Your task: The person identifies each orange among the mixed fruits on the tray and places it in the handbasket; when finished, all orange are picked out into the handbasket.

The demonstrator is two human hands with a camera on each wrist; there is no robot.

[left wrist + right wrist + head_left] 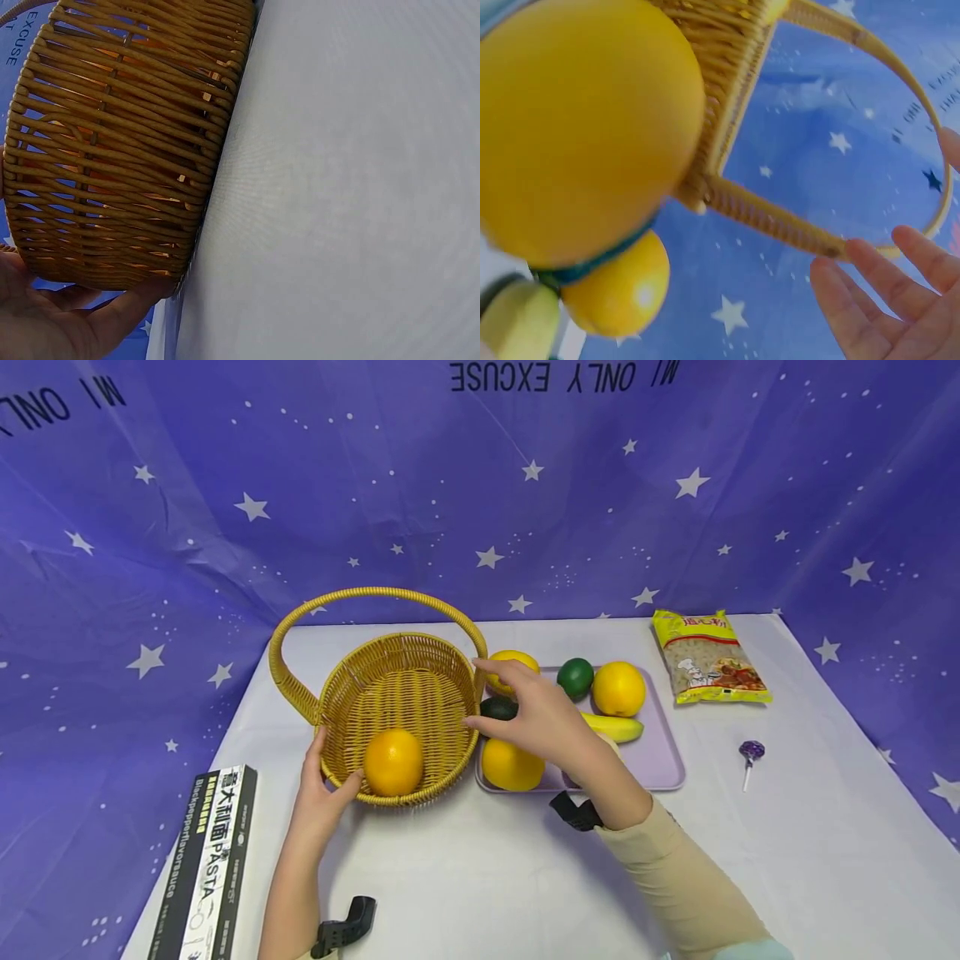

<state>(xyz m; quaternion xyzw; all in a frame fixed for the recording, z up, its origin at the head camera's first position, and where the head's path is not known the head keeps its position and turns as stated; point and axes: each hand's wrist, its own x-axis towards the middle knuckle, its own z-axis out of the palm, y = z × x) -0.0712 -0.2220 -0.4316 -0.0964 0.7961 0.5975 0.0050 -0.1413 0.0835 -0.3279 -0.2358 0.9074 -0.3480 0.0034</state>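
Observation:
A round wicker basket (405,652) with a tall arched handle stands on the white table, an orange (393,762) lying inside near its front rim. My left hand (318,793) holds the basket's left side, thumb over the rim and fingers along the outside; in the left wrist view its fingers lie low against the woven wall. On the other side, my right hand (543,714) reaches over the fruit, fingertips right at the basket's rim and handle base. Its fingers look extended and hold nothing in the right wrist view.
Right of the basket, a lilac tray (666,768) carries a banana (618,727), an orange (618,688), a green fruit (575,678) and other fruit, partly under my right arm. Farther right lie a yellow food packet (712,660) and a lollipop (751,752). A pasta box (206,860) lies at left.

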